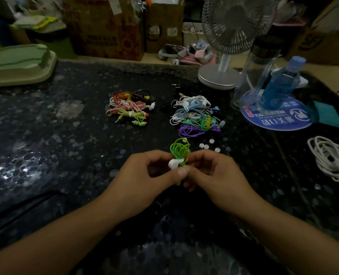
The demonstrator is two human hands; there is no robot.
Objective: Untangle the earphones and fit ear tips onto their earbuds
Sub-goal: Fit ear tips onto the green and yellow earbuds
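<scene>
A coiled bundle of green earphones (179,150) is pinched between my left hand (144,175) and my right hand (214,173), just above the dark speckled table (65,155). A white earbud or tie (174,163) sits at the bundle's waist, against my left thumb. Several loose white ear tips (206,146) lie on the table just behind and to the right of my hands. Farther back lie two heaps of tangled earphones: a red, pink and yellow heap (130,108) on the left and a white, blue, green and purple heap (196,114) on the right.
A white desk fan (224,56) stands at the back right, beside a clear bottle (256,72) and a blue bottle (279,84) on a round blue mat (277,118). A white coiled cable (329,157) lies at the right edge. A green lidded box (17,64) sits back left. Cardboard boxes (109,26) line the back.
</scene>
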